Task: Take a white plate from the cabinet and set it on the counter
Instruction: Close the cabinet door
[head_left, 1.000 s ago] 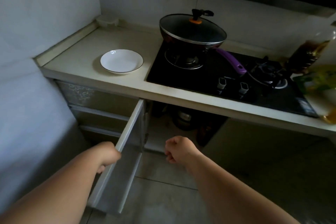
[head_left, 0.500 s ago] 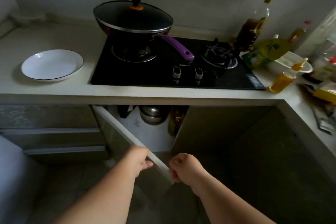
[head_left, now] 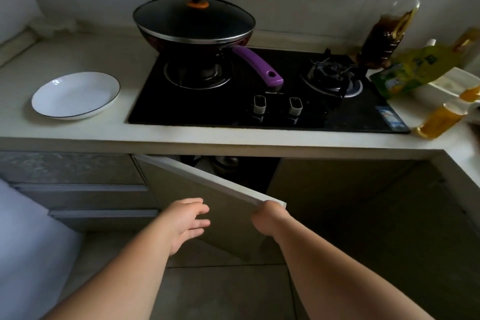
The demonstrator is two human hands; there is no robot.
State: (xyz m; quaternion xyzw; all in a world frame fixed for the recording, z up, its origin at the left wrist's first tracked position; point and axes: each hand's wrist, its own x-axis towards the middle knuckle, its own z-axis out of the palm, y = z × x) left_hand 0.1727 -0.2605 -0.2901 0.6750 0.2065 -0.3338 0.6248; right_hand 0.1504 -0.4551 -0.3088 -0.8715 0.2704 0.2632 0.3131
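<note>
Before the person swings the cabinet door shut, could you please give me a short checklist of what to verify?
1. White plate resting on the counter: ok.
2. Right hand gripping the cabinet door edge: ok.
3. Left hand open, holding nothing: ok.
4. Left hand's fingers away from the hinge side: ok.
5. Items inside the cabinet out of the door's path: cannot tell, too dark.

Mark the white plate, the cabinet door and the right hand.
white plate (head_left: 74, 95): head view, centre of the dish.
cabinet door (head_left: 228, 218): head view, outer face.
right hand (head_left: 268, 217): head view, back of the hand at the door's corner.
</note>
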